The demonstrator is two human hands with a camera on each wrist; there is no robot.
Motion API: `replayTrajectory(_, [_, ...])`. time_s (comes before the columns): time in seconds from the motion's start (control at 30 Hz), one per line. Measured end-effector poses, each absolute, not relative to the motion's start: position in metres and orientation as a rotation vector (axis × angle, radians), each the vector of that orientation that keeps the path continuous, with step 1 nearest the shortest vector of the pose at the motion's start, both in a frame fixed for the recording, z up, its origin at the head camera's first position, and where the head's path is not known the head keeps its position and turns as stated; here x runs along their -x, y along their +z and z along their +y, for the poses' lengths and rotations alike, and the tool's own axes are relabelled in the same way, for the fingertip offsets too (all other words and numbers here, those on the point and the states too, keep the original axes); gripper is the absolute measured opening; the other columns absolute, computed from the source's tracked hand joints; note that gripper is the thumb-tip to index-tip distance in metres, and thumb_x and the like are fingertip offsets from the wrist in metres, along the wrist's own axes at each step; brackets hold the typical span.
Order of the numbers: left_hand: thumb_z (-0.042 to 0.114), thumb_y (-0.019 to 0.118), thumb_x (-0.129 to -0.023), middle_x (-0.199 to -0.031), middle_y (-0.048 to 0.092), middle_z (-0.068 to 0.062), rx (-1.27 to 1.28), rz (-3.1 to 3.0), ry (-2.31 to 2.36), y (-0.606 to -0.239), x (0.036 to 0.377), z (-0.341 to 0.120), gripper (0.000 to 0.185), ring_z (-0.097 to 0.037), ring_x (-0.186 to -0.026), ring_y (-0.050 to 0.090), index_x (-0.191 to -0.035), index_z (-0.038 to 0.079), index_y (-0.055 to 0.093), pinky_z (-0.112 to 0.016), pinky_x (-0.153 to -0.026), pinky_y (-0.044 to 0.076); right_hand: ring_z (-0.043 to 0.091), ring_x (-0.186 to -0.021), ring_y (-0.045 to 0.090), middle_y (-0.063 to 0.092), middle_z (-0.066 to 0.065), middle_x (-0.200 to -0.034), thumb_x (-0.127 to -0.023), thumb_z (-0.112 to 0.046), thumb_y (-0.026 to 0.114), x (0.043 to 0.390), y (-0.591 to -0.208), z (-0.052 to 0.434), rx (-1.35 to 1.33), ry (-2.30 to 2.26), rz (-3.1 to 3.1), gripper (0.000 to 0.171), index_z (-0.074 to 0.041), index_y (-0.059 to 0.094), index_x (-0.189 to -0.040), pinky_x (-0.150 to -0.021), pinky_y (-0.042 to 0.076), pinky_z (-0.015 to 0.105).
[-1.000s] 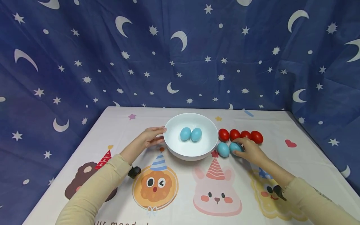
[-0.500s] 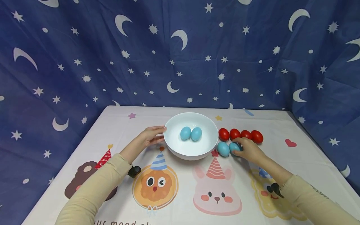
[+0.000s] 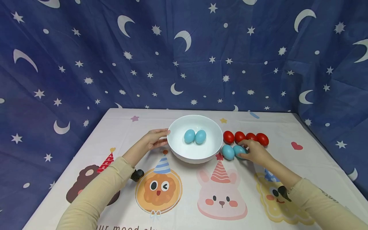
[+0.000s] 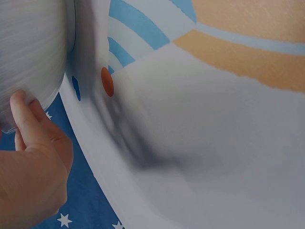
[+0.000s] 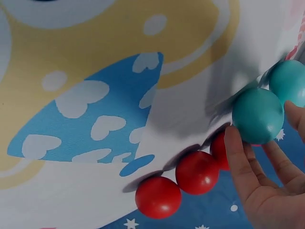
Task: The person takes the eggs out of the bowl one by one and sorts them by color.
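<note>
Two blue eggs lie side by side in the white bowl. My left hand touches the bowl's left side, its fingers nearly straight; in the left wrist view its fingertips rest against the bowl's outer wall. On the tablecloth, right of the bowl, sits another blue egg. Against it lies a further blue egg, which my right hand pinches between thumb and fingers. Several red eggs stand in a row just behind, partly hidden by the right hand.
The table wears a white cloth printed with cartoon figures. A dark blue curtain with moons and stars hangs behind the far edge. Dark wrist devices show at the sleeve cuffs.
My right hand has shifted the pinched blue egg slightly left, closer to the blue egg beside it. The left hand and the bowl have stayed in place.
</note>
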State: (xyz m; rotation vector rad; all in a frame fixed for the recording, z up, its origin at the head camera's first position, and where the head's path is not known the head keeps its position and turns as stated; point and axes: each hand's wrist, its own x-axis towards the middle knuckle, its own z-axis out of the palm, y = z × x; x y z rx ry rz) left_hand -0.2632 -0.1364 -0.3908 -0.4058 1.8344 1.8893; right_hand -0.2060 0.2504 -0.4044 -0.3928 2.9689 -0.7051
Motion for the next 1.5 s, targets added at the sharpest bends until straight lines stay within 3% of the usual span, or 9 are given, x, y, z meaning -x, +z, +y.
replayTrajectory(0.2, [0.019, 0.059, -0.094, -0.141, 0.043, -0.018, 0.399, 1.850, 1.879, -0.392, 0.263, -0.136, 0.049, -0.005, -0.067, 0.063, -0.140, 0.009, 0.044, -0.013, -0.065, 0.060, 0.025, -0.081, 0.058, 0.063, 0.019, -0.097, -0.076, -0.014, 0.078, 0.206, -0.403, 0.251, 0.367, -0.707, 2.963, 0.044, 0.006, 0.061, -0.112, -0.072, 0.063, 0.037])
replayTrajectory(0.7, [0.019, 0.059, -0.094, -0.141, 0.044, -0.018, 0.392, 1.860, 1.884, -0.391, 0.261, -0.139, 0.049, -0.006, -0.068, 0.063, -0.140, 0.008, 0.045, -0.014, -0.067, 0.060, 0.024, -0.076, 0.054, 0.065, 0.018, -0.095, -0.075, -0.008, 0.078, 0.207, -0.395, 0.251, 0.420, -0.713, 2.996, 0.039, 0.006, 0.063, -0.108, -0.064, 0.059, 0.029])
replayTrajectory(1.5, [0.019, 0.058, -0.094, -0.141, 0.044, -0.019, 0.391, 1.852, 1.878, -0.391, 0.262, -0.137, 0.050, -0.006, -0.069, 0.063, -0.141, 0.009, 0.043, -0.014, -0.067, 0.060, 0.030, -0.084, 0.062, 0.068, 0.020, -0.095, -0.080, 0.003, 0.070, 0.204, -0.380, 0.238, 0.460, -0.944, 3.100, 0.026, 0.005, 0.065, -0.105, -0.080, 0.060, 0.048])
